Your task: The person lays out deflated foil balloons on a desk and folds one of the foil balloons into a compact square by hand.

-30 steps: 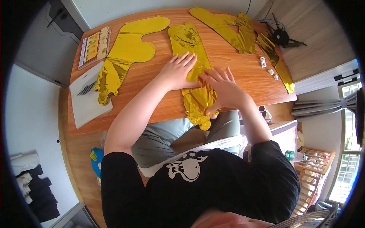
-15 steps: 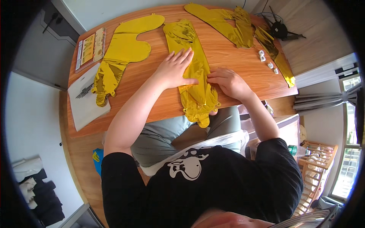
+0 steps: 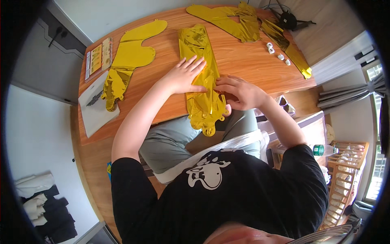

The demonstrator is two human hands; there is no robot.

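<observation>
A long, flat gold foil balloon [image 3: 207, 67] lies on the wooden table in front of me, its wrinkled, tabbed lower end hanging over the near edge above my lap. My left hand [image 3: 183, 76] rests flat on its middle, fingers spread and thumb pointing right across the foil. At the balloon's right edge, my right hand [image 3: 240, 91] has bent fingers close together, holding the foil's side. What its thumb does beneath is hidden. To the left lies a second gold foil balloon [image 3: 136, 53] with a rounded notch. At the far right is a third, A-shaped gold foil balloon [image 3: 227, 18].
Small white rolls [image 3: 270, 49] lie to the right, near a narrow gold foil piece [image 3: 290, 46]. A black device with antennas [image 3: 287, 20] stands behind them. At the left are a printed package [image 3: 98, 59] and a white sheet [image 3: 95, 112] carrying thin dark sticks [image 3: 94, 99].
The whole view has shifted a little. My right hand has moved slightly left along with the near part of the balloon. My left hand stays spread on the foil.
</observation>
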